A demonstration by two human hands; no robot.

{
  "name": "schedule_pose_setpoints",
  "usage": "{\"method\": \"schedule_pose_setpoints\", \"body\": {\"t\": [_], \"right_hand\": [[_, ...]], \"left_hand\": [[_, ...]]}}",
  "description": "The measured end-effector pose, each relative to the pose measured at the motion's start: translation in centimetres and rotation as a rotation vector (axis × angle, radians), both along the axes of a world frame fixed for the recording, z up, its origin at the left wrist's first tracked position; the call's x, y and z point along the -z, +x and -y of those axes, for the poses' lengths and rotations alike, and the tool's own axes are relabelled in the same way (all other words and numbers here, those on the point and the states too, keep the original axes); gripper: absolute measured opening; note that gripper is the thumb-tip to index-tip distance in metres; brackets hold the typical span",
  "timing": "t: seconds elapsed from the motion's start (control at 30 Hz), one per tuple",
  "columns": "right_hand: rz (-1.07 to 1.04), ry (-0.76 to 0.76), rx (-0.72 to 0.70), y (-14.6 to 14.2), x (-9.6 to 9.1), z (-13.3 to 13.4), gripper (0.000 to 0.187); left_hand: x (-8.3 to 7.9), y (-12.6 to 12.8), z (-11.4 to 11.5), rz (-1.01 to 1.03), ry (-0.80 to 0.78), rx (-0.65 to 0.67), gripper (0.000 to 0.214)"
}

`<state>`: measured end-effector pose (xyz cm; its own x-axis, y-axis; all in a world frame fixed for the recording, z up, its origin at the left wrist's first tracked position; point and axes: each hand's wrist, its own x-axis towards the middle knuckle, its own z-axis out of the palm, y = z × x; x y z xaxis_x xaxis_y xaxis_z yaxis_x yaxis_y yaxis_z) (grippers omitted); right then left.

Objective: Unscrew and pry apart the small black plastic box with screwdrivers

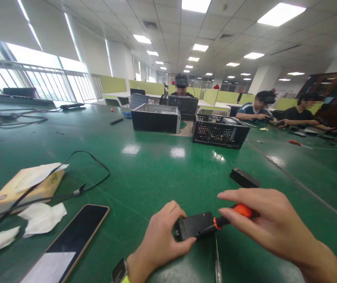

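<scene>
Carton [11, 185] print is illegible; left fingers [171, 210] clamp case [196, 225], right fingers [242, 195] part around screwdriver [244, 210].

Lit from above by rows of rect. ceiling lights [200, 47], set in a whitish panelled ceiling [168, 19] w/ a couple of dark vents [150, 24]. To far L, bright windows [34, 55] under pale-grey blinds [54, 31], w/ thin slits of daylight btwn, plus a light metal railing [43, 69] running along same. In mid bkgd, yellow-grn partitions [147, 86], white desks [121, 94] & dark chairs [138, 91]. Farther R, a white column [262, 76], then a dk-brown cabinet [332, 88] w/ glass doors nr view edge. Up front, a wide, glossy grn tabletop [156, 173], scratched in places, reflecting several lights.
</scene>
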<state>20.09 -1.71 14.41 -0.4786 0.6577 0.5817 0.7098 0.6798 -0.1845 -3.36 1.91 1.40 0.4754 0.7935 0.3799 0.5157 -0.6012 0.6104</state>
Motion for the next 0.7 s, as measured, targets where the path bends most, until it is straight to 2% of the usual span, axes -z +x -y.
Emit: {"method": "schedule_pose_setpoints", "body": {"t": [0.1,0.2,0.27,0.4,0.47,0.57,0.63,0.7], "right_hand": [[0.021,-0.014,-0.052,-0.8,-0.2,0.1,0.019],[0.027,-0.087,-0.086,-0.1,-0.1,0.2,0.017],[0.028,-0.119,-0.036,0.5,-0.1,0.2,0.007],[0.039,-0.177,0.019,2.0,0.0,0.0,0.011],[-0.027,-0.191,0.080,3.3,0.5,0.1,0.015],[-0.219,-0.166,0.338,6.0,3.2,0.3,0.024],[-0.269,-0.177,0.510,7.9,6.3,0.6,0.029],[-0.236,-0.220,0.563,9.5,9.8,1.0,0.032]], "left_hand": [[0.0,0.0,0.0,0.002,-0.001,0.001,0.031],[-0.1,0.0,0.0,-0.008,-0.001,-0.005,0.030],[-0.1,0.0,0.0,-0.012,-0.001,-0.008,0.030],[-0.2,0.0,0.0,-0.009,0.002,-0.003,0.028],[-0.1,0.0,-0.1,-0.003,0.011,-0.002,0.028],[-0.1,0.0,-0.1,0.006,0.031,-0.014,0.028],[-0.1,0.0,-0.1,0.005,0.045,-0.017,0.027],[-0.2,0.1,0.0,0.004,0.063,-0.019,0.025]]}}
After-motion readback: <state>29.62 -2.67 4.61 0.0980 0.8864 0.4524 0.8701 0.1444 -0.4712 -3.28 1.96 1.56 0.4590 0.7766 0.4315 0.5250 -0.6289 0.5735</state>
